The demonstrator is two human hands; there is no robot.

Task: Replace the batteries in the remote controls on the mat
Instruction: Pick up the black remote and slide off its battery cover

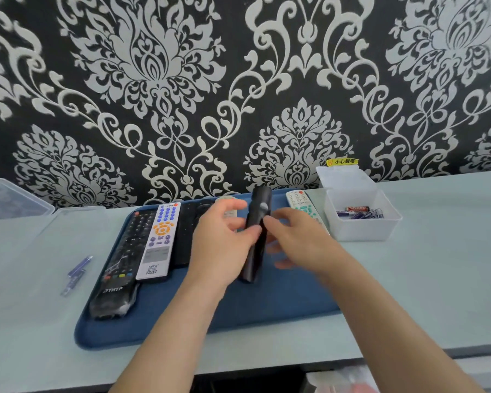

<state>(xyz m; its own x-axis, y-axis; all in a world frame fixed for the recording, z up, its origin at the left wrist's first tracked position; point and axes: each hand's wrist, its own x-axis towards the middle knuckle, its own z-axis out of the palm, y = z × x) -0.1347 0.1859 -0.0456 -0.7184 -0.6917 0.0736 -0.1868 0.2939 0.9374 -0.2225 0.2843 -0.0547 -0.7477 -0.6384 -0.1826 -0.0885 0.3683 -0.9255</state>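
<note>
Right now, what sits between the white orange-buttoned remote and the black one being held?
A flat black remote on the mat, partly behind the left hand, per the head view.

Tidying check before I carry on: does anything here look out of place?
Two purple batteries lie loose on the table left of the blue mat, away from the battery box on the right. Nothing else stands out.

I am extending both bare forearms forward. My left hand (221, 239) is gripping a slim black plastic remote (258, 211); my right hand (298, 239), blurred, is hovering beside it, fingers loosely spread.
</note>
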